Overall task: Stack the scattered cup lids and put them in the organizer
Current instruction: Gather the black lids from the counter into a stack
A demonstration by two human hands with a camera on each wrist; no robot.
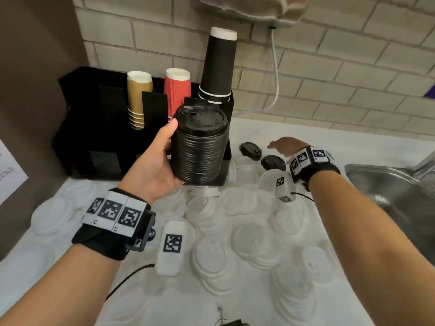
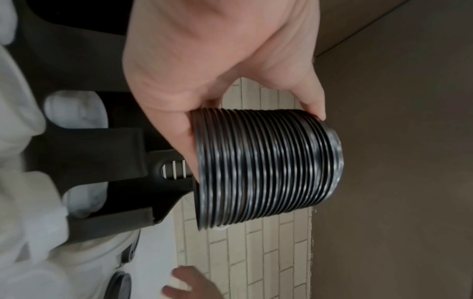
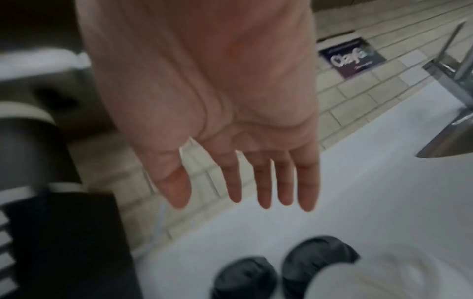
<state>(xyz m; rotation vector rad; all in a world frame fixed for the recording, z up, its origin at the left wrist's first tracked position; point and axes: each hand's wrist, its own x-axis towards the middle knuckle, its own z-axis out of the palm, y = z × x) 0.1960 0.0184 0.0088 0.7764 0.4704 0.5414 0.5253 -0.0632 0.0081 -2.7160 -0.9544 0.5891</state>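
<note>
My left hand (image 1: 162,158) grips a tall stack of black cup lids (image 1: 200,147) (image 2: 266,168), held upright in the air just in front of the black organizer (image 1: 77,128). In the left wrist view, thumb and fingers (image 2: 314,101) wrap the stack's ends. My right hand (image 1: 286,145) (image 3: 245,182) hovers with straight, spread fingers, holding nothing, above two loose black lids (image 1: 250,150) (image 1: 273,162) (image 3: 245,277) (image 3: 317,261) that lie on the white counter to the right of the organizer. Several white lids (image 1: 211,252) are scattered over the counter.
The organizer holds stacks of gold cups (image 1: 138,100), red cups (image 1: 177,90) and tall black cups (image 1: 219,64). A steel sink (image 1: 397,194) sits at the right with a tap (image 3: 455,66). A white cable (image 1: 275,74) hangs down the brick wall.
</note>
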